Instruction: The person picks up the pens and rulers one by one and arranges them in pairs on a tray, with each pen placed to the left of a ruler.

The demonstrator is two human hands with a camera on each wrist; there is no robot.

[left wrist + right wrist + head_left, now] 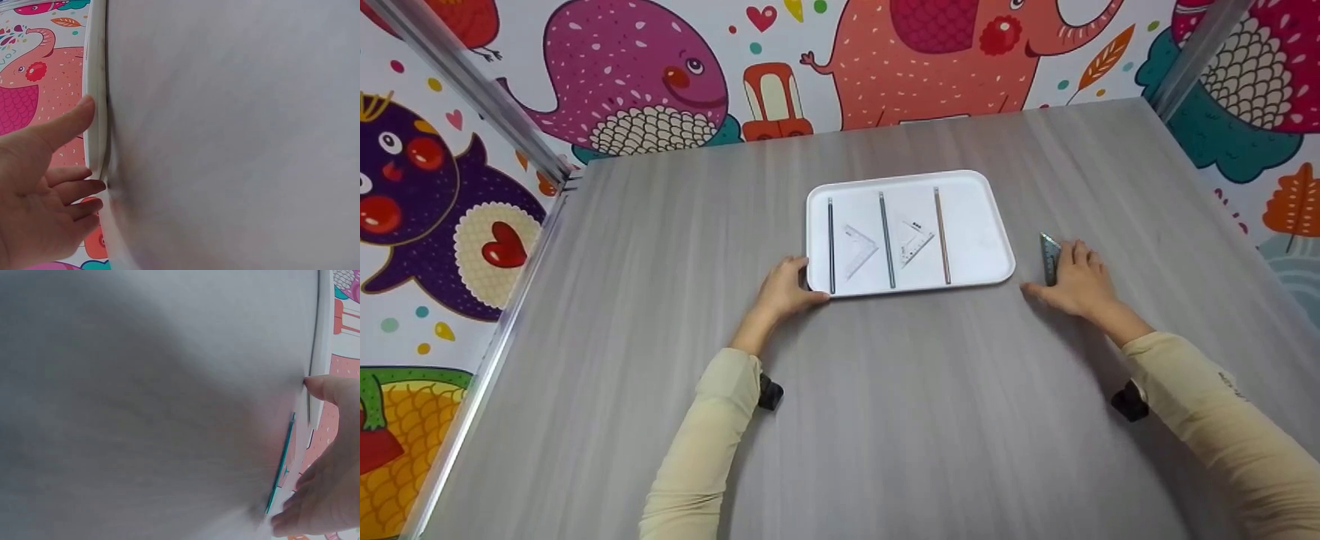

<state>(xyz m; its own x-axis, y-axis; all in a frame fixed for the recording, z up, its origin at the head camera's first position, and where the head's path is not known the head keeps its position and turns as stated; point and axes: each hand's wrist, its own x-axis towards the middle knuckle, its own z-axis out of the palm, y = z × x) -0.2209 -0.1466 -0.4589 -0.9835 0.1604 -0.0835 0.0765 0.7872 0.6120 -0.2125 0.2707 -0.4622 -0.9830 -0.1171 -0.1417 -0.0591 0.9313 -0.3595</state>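
On the grey table lies a white tray (pixel 975 225). Three pencils, one black (pixel 831 244), one dark green (pixel 886 240) and one brown (pixel 942 236), lie across it in parallel. Between them are two clear set squares, a left one (pixel 867 248) and a right one (pixel 917 244). My left hand (pixel 790 289) touches the tray's front left corner, thumb along the front rim and fingers at the left side. To the right of the tray, my right hand (pixel 1078 283) rests beside a greenish set square (pixel 1049 259), its thumb spread from its fingers. In the right wrist view, this set square's teal edge (pixel 281 464) lies between thumb and fingers.
Walls with printed cartoon animals (pixel 645 75) border the table's back and sides. A metal frame post (pixel 472 86) stands at the back left corner. Both forearms wear light sleeves (pixel 697 442) with a dark device (pixel 769 392) at the wrist.
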